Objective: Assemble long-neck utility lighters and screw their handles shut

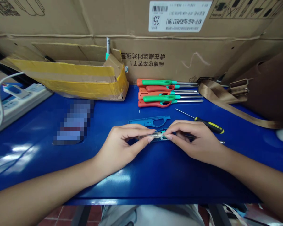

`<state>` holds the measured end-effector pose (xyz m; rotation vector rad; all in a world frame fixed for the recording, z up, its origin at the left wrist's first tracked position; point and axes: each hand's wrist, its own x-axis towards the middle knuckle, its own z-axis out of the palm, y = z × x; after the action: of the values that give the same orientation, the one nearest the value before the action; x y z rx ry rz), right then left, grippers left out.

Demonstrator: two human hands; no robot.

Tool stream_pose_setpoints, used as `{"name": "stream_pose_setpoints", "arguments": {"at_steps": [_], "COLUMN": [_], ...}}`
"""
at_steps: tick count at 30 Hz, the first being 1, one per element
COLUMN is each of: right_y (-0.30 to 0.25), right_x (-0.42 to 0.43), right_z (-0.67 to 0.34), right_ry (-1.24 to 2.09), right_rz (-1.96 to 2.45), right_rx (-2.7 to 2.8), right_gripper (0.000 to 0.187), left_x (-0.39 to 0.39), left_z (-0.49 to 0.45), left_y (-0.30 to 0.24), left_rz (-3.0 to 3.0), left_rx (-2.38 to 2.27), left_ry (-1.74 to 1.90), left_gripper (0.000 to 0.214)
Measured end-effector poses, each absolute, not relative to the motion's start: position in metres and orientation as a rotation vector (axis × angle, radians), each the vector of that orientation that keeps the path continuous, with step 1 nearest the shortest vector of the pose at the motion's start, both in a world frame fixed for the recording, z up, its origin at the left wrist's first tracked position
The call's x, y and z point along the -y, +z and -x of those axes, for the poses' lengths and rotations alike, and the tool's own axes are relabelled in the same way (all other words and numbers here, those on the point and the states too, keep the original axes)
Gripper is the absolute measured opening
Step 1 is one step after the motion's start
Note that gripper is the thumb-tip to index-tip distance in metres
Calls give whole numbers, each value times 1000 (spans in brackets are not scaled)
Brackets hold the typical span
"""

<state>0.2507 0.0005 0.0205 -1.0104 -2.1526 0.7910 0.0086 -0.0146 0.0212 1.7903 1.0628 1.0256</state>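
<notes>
My left hand [122, 141] is closed, thumb and fingers gripping a clear lighter fuel tank [157, 135] with a metal-looking end. Close against that end, my right hand [198, 139] pinches with thumb and forefinger at a small whitish and teal part [164, 136], partly hidden by the fingertips. Beneath both hands lies a blue lighter shell half [158, 140], mostly covered. Another blue shell half [148, 121] rests just beyond, its hollow inside facing up. A metal rod tip [222, 142] shows past my right hand.
Several red, orange and green stick lighters [155, 94] are piled at the back. A black-and-yellow screwdriver [209, 125] lies right of them. A yellow-taped carton [80, 78], a pixelated phone-like object [73, 122] and a power strip [19, 100] occupy the left. A brown strap [240, 110] trails rightward.
</notes>
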Motion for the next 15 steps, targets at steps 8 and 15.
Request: {"name": "stream_pose_setpoints", "arguments": {"at_steps": [8,15], "right_y": [16,29], "right_x": [-3,-16], "right_z": [-249,-268], "right_ry": [711,437], "right_rz": [956,1099], "right_rx": [2199,2258], "right_gripper": [9,13], "left_x": [11,4], "left_z": [-8,4], "left_y": [16,17], "left_rz": [-1813,-2102], "left_rx": [-1058,-1095], "left_ry": [996,826], "left_gripper": [17,23]}}
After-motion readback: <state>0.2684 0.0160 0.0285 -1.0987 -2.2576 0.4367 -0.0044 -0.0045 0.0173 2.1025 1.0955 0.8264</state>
